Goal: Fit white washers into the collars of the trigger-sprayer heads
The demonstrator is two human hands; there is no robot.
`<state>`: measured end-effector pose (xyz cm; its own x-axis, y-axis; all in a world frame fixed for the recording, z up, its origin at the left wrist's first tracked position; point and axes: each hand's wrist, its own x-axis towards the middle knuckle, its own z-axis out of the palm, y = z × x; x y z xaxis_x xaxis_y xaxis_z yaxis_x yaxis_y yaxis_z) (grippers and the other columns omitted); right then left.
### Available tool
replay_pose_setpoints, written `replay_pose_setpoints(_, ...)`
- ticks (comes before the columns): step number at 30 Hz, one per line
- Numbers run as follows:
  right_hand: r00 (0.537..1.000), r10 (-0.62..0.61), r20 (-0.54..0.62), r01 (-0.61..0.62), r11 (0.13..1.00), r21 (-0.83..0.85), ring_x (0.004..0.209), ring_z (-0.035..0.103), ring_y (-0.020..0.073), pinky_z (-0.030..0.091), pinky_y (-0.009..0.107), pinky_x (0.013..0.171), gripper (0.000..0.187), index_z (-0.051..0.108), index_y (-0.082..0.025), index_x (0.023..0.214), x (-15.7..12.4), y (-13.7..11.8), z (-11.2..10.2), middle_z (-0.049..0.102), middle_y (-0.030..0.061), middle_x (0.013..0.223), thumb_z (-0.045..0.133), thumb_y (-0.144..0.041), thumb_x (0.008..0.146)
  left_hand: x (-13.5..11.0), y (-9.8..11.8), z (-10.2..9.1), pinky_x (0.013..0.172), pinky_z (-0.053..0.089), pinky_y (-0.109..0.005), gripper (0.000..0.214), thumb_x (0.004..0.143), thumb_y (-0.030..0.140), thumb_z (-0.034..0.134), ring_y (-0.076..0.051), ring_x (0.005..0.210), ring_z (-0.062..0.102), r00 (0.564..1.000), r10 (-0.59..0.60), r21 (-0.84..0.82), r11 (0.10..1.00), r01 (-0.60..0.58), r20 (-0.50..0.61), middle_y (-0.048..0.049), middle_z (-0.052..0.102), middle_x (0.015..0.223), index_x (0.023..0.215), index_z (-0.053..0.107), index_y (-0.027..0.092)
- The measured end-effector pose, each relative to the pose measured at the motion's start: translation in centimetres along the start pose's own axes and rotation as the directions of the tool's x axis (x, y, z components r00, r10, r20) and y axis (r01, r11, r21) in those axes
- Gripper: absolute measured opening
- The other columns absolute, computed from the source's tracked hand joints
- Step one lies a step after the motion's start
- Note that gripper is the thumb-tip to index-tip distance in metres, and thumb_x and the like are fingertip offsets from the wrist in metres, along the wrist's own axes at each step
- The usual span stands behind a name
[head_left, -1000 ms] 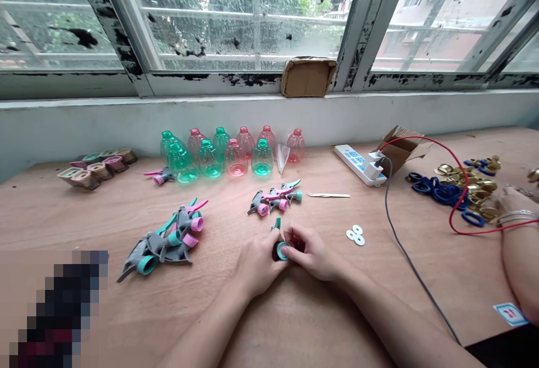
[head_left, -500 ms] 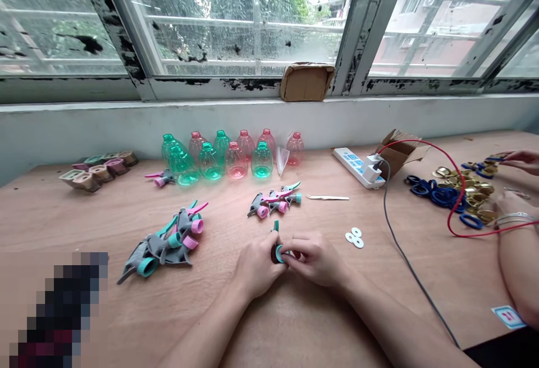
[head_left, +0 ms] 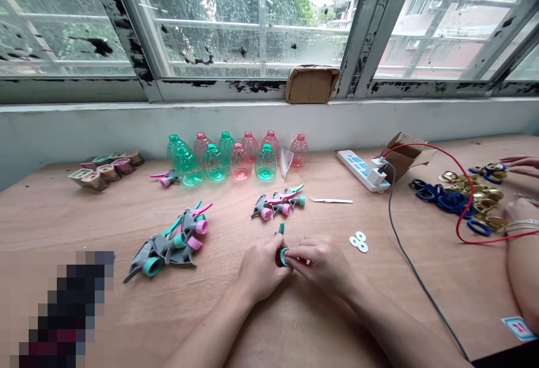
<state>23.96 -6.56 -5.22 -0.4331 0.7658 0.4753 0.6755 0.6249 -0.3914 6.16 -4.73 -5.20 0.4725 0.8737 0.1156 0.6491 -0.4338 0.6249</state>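
My left hand [head_left: 264,264] is wrapped round a trigger spray head [head_left: 284,256], its teal collar turned toward the right and its teal lever poking up above the thumb. Pinched together at the collar's mouth are the fingertips of my right hand [head_left: 322,261]; whatever they hold, if anything, is too small and covered to make out. Three white ring washers [head_left: 359,242] lie to the right of that hand. Beyond my hands are grey spray heads [head_left: 278,205] with pink and teal collars, and more spray heads [head_left: 172,247] are heaped to the left.
Green and pink clear bottles [head_left: 217,166] stand along the wall. White tweezers [head_left: 331,200] lie before a power strip [head_left: 362,171]; a grey cable [head_left: 415,267] runs down the right side. At far right, a co-worker's hands [head_left: 522,210] are beside blue rings [head_left: 450,202] and gold pieces.
The whole view has shifted slightly, so things sit a little further right. My right fingertips stay at the collar with only a small change in finger pose.
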Motion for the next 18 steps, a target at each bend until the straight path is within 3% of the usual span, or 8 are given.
replay_pose_setpoints(9, 0.999, 0.043, -0.006, -0.042, 0.997, 0.057, 0.06, 0.061, 0.0102, 0.034, 0.022, 0.057, 0.017, 0.074, -0.025, 0.08, 0.02, -0.31, 0.2, 0.071, -0.0014, 0.069, 0.059, -0.022, 0.088, -0.05, 0.23, -0.23, 0.062, 0.036, -0.023, 0.009, 0.072, 0.02, 0.059, -0.017, 0.073, 0.06, 1.0, -0.018, -0.004, 1.0, 0.018, 0.004, 0.0012, 0.066, 0.08, 0.079, 0.055, 0.023)
replay_pose_setpoints(18, 0.995, 0.094, -0.024, -0.094, 0.995, -0.02, 0.054, 0.058, 0.0107, 0.031, 0.024, 0.055, 0.02, 0.073, -0.024, 0.072, -0.03, -0.58, 0.53, 0.068, -0.0013, 0.059, 0.06, -0.024, 0.087, -0.09, 0.14, -0.24, 0.06, 0.033, -0.024, 0.01, 0.071, 0.021, 0.06, -0.016, 0.07, 0.058, 0.999, -0.039, -0.006, 0.999, 0.039, 0.007, 0.0024, 0.066, 0.077, 0.079, 0.055, 0.023)
